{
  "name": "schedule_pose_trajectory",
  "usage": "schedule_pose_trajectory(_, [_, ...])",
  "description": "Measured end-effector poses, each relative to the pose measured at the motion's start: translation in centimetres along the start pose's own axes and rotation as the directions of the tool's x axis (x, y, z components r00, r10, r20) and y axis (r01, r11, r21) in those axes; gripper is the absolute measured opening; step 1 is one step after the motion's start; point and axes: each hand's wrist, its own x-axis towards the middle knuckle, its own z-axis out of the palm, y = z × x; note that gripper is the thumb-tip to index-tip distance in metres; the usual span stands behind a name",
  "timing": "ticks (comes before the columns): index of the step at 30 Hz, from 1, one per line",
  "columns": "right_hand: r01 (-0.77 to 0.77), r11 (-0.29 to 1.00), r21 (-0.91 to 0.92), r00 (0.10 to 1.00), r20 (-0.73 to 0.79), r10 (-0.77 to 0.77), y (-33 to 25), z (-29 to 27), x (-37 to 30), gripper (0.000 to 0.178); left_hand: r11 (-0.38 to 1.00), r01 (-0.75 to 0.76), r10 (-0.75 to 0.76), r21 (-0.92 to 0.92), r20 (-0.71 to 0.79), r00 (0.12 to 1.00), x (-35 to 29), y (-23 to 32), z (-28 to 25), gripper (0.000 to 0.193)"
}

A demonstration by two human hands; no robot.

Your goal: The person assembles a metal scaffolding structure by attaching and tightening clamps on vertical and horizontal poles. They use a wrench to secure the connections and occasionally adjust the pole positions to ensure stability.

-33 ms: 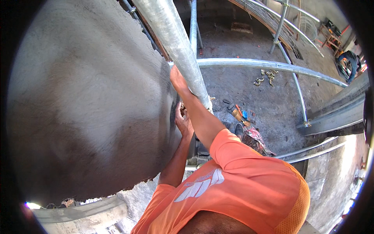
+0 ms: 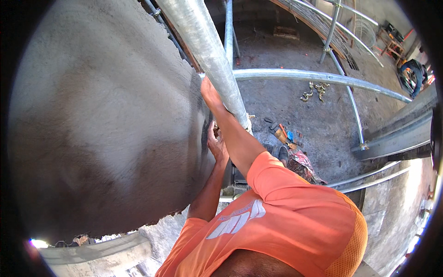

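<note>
My left hand (image 2: pixel 217 144) is low beside the rough grey plastered surface (image 2: pixel 106 120), its fingers curled round a small brass-coloured scaffold clamp (image 2: pixel 217 126). Much of that clamp is hidden by the hand and the other arm. Higher up, my right hand (image 2: pixel 211 94) lies against the thick galvanised scaffold pole (image 2: pixel 207 51), which covers its fingers; whether they grip the pole cannot be seen. My right forearm crosses over above the left hand. At the pole's lower end, a bolt of brass colour (image 2: pixel 251 116) sticks out.
A horizontal tube (image 2: pixel 295 75) runs behind the pole to the right. Loose clamps (image 2: pixel 315 92) and a pile of tools (image 2: pixel 285 135) lie on the concrete floor (image 2: pixel 295 111). Steel beams (image 2: pixel 401 129) stand at right. Another person (image 2: pixel 415 76) bends down at far right.
</note>
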Motion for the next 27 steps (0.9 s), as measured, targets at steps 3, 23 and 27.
schedule_pose_trajectory(3, [-0.159,0.984,0.079,0.984,0.097,0.151,-0.3,-0.3,0.0,0.040,0.999,0.043,-0.041,-0.033,0.067,0.997,0.2,0.7,-0.5,0.056])
schedule_pose_trajectory(23, [0.260,0.937,0.233,0.688,0.636,-0.349,-7.5,-13.7,-9.8,0.047,0.869,0.025,-0.093,0.495,0.113,0.989,-1.0,-0.1,0.3,0.053])
schedule_pose_trajectory(27, [0.423,0.749,0.510,0.348,0.672,-0.654,-3.6,-16.5,-13.2,0.051,0.882,0.335,-0.252,-0.331,0.269,0.929,-0.4,0.3,-0.5,0.056])
